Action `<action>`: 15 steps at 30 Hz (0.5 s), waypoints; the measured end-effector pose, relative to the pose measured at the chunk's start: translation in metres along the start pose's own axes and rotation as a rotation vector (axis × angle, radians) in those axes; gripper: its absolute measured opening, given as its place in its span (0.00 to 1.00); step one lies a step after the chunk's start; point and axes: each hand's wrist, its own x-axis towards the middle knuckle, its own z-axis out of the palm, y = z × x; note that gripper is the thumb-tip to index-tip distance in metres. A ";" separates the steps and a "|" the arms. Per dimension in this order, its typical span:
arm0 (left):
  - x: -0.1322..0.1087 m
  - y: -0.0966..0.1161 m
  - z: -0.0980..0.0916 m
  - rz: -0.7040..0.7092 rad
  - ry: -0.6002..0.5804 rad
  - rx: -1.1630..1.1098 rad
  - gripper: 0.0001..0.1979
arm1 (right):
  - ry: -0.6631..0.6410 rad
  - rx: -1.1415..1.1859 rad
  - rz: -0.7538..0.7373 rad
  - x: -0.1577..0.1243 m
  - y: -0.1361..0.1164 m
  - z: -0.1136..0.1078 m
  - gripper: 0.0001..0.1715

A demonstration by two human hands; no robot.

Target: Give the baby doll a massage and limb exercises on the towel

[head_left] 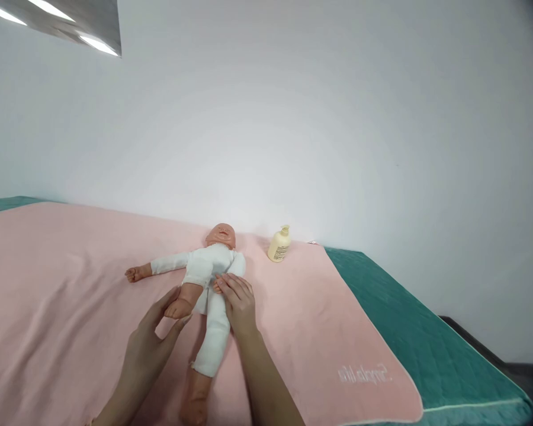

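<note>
A baby doll (213,260) with a white cloth body lies on its back on the pink blanket (302,331), head toward the wall. One of its legs is raised and bent over its body. My left hand (153,337) holds that leg's bare foot between thumb and fingers. The other leg stretches toward me. Over the doll's middle, my right hand (238,302) is closed around the doll's small hand, whose arm is bent down along its side. The doll's other arm reaches out to the left.
A pale yellow pump bottle (279,244) stands on the blanket right of the doll's head, near the white wall (266,118). Beneath the blanket is a green quilted mattress (408,319), its edge showing at the right. Wrinkles run through the blanket at left.
</note>
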 end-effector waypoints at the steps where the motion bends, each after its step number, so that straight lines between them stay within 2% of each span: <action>1: -0.001 0.001 -0.001 -0.012 -0.013 -0.001 0.26 | -0.002 0.007 0.014 0.000 0.000 0.000 0.23; 4: -0.005 0.001 -0.005 -0.055 -0.040 0.000 0.27 | 0.010 0.029 0.059 -0.003 0.001 0.002 0.23; 9: -0.019 -0.004 -0.014 -0.085 -0.049 0.106 0.29 | 0.145 0.022 0.186 -0.010 0.007 0.006 0.22; 12: -0.034 -0.018 -0.017 -0.018 -0.024 0.173 0.29 | 0.186 0.079 0.398 -0.011 0.007 0.004 0.21; 15: -0.049 -0.035 -0.019 0.139 0.036 0.140 0.30 | 0.282 0.197 0.737 -0.008 0.005 -0.006 0.25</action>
